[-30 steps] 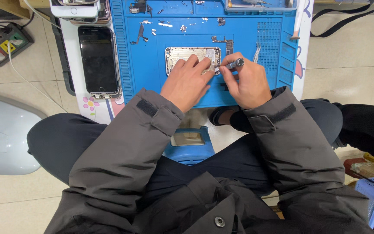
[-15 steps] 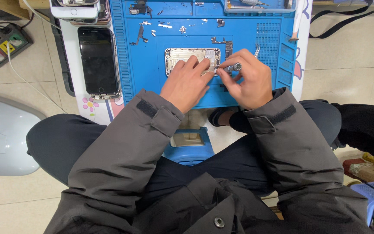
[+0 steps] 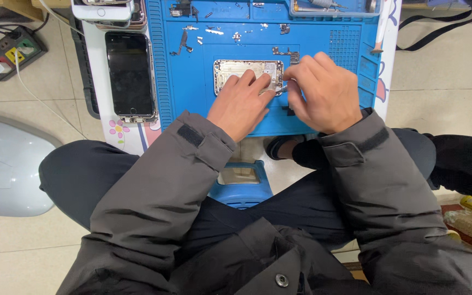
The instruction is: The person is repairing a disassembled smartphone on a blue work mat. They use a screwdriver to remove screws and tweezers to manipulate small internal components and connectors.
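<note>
1. Here, the opened phone housing [image 3: 248,74] lay flat near the middle of the blue work mat [image 3: 323,54], inner side up.
2. The left hand [image 3: 241,104] pressed its fingertips on the housing's near edge, flat and spread, clamping nothing.
3. The right hand [image 3: 323,93] sat at the housing's right end, fingers curled together; whether they pinched a tool, I could not tell.
4. The shell looked light, thin, stiff and likely slippery on the mat, so steadying it by the rim seemed safest.
5. Small loose parts [image 3: 214,31] lay beyond the housing; a dark phone [image 3: 130,74] rested left of the mat.
</note>
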